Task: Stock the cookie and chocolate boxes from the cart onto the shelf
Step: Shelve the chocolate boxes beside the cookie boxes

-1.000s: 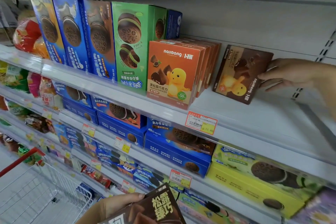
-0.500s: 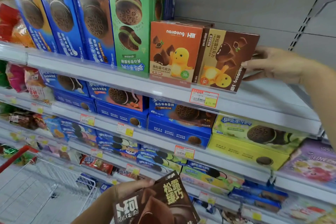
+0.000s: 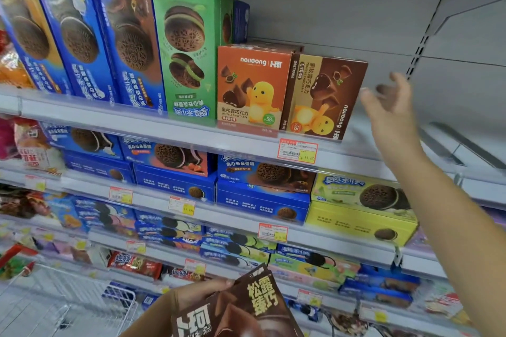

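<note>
Change: half a second ago the fingers of the right hand (image 3: 388, 107) touched the right edge of the brown cardboard chocolate box (image 3: 325, 96), which leaned. Now we see the box let go and the hand off it.
Right hand: fingers spread and loose, holding nothing, blurred. It is just beside the brown box at its 3 o'clock, apart from it.
Brown box: it stands on the grey metal top shelf (image 3: 361, 135), at 3 o'clock of the orange cardboard chocolate box (image 3: 252, 87) and up against it. Its print runs sideways.
Left hand (image 3: 197, 295): at 6 o'clock of our view, as before, fingers wrapped round the top edge of a dark brown chocolate box (image 3: 241, 309). We cannot tell whether it holds one box or two.
Count, chocolate on the top shelf: one brown box and one orange box at the front. More orange ones stand behind it, their number hidden.
Count, tall boxes at 9 o'clock of the orange box: one green cookie box (image 3: 189, 55), two blue cookie boxes (image 3: 74, 35), one orange-and-blue cookie box (image 3: 24, 33) at the far left, and one more blue box behind the green.
Count, tags on that shelf's rail: one red-and-white price tag (image 3: 297, 151), at 6 o'clock of the brown box.
Cart: one white wire cart (image 3: 117, 301), at 8 o'clock of our view.
</note>
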Tool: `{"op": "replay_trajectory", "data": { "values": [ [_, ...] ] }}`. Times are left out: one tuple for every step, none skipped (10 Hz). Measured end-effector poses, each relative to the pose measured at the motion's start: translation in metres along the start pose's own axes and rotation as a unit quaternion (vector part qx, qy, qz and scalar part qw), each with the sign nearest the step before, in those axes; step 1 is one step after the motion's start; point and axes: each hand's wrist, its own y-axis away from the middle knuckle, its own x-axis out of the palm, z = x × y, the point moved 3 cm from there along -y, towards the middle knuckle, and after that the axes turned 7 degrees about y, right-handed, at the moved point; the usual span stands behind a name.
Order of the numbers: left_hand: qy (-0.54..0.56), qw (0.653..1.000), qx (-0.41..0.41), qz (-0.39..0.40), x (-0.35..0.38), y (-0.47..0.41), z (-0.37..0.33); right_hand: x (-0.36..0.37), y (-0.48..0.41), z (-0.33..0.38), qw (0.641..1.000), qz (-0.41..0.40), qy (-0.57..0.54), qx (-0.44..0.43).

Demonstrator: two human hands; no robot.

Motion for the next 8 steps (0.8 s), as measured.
{"op": "replay_trajectory", "data": {
  "values": [
    [-0.02,1.0,0.002,0.016,-0.002,-0.006,0.004,0.011,-0.021,-0.004,0.986,0.132,-0.011,0.103],
    [-0.016,1.0,0.009,0.024,0.003,-0.005,0.003,0.015,-0.027,-0.012,0.981,0.163,0.004,0.106],
    [-0.015,0.999,0.013,0.028,0.007,-0.004,0.005,0.017,-0.031,-0.016,0.973,0.208,-0.037,0.097],
    [-0.04,0.998,0.025,0.042,0.008,-0.004,0.006,0.016,-0.029,-0.014,0.97,0.218,-0.064,0.085],
    [-0.015,0.999,-0.009,0.034,0.006,-0.009,0.014,0.015,-0.015,-0.013,0.969,0.221,-0.079,0.079],
    [0.018,0.999,-0.042,0.015,0.003,-0.014,0.022,0.009,-0.01,-0.003,0.974,0.21,-0.046,0.074],
    [0.037,0.998,-0.052,0.026,0.007,-0.014,0.022,-0.005,0.016,0.0,0.999,0.006,0.045,-0.02],
    [0.021,0.999,-0.04,-0.019,0.002,-0.011,0.026,-0.009,0.045,0.007,0.993,-0.078,-0.002,-0.088]
  ]
}}
